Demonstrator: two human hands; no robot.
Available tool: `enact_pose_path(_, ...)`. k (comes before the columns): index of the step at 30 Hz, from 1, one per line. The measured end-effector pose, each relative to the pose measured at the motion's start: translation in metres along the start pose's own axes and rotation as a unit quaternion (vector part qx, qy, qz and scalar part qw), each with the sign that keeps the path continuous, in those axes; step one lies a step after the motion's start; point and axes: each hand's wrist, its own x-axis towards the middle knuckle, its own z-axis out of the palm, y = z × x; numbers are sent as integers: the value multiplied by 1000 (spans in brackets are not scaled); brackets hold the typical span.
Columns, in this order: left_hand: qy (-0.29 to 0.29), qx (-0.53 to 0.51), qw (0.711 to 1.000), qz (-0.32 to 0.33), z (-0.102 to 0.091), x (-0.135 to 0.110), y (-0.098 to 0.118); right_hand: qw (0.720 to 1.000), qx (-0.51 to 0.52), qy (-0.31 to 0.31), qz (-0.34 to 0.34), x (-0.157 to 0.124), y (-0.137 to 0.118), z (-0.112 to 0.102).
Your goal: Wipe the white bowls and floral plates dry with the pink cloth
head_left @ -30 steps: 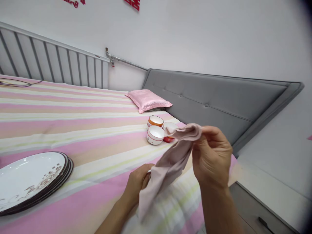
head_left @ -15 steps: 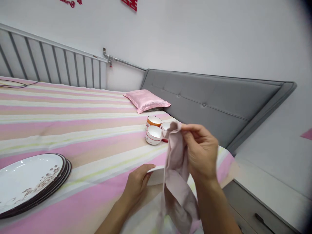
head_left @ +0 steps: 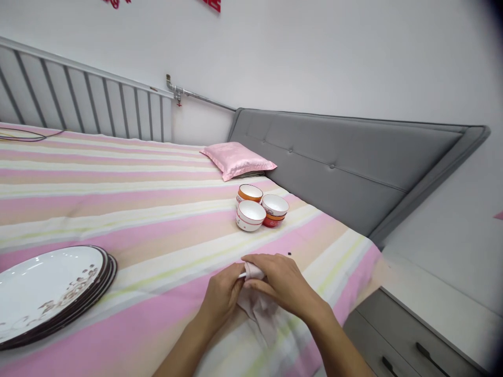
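Observation:
My left hand (head_left: 220, 293) is closed on the edge of a white dish (head_left: 242, 275), of which only a sliver of rim shows; whether it is a bowl or a plate I cannot tell. Over that rim lies a pale pink cloth (head_left: 259, 309), its lower part hanging down toward the bed. My right hand (head_left: 281, 280) grips the cloth, thumb on the near side and fingers across the top. Beyond my hands, stacked bowls (head_left: 251, 212) in white, orange and red stand in a cluster. To the left is a pile of oval white plates (head_left: 51, 288) with dark rims and a brown flower pattern.
Everything rests on a bed with a striped sheet (head_left: 157, 220). A pink satin pillow (head_left: 238, 159) lies against the grey headboard (head_left: 334, 157). A drawer cabinet (head_left: 412, 319) stands at the right. A small dark speck (head_left: 290, 254) is on the sheet. Cables (head_left: 23, 135) lie far left.
My right hand has come down and left, bringing the raised cloth onto the dish's rim. The cloth now covers most of the dish, and the bowls behind are fully visible.

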Motion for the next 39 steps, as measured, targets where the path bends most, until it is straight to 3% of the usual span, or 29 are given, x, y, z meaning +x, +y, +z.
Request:
enact_pose_path(4, -8, -30, 999, -17, 1, 1, -1, 1000, -5, 15, 12, 2, 11, 6)
enact_pose_path(9, -15, -83, 996, -41, -3, 4, -5, 990, 135, 32, 36, -4, 35, 11)
enact_pose_path(14, -4, -119, 990, -76, -9, 8, -10, 932, 352, 69, 63, -11, 58, 33)
enact_pose_path(17, 8, -132, 985, -112, -11, 9, -11, 907, 399, 102, 83, -13, 68, 48)
enact_pose_path(23, -4, -160, 972, -174, -8, 8, -17, 879, 438, 138, 127, -20, 84, 67)
enact_pose_path(30, -12, -147, 970, -195, 0, 4, -39, 861, 446, 194, 150, -28, 84, 69)
enact_pose_path(35, 15, -119, 979, -163, -3, 4, -38, 866, 427, 232, 114, -33, 71, 60)
enact_pose_path(39, 58, -73, 988, -124, -12, 6, -34, 900, 361, 239, 45, -35, 63, 57)
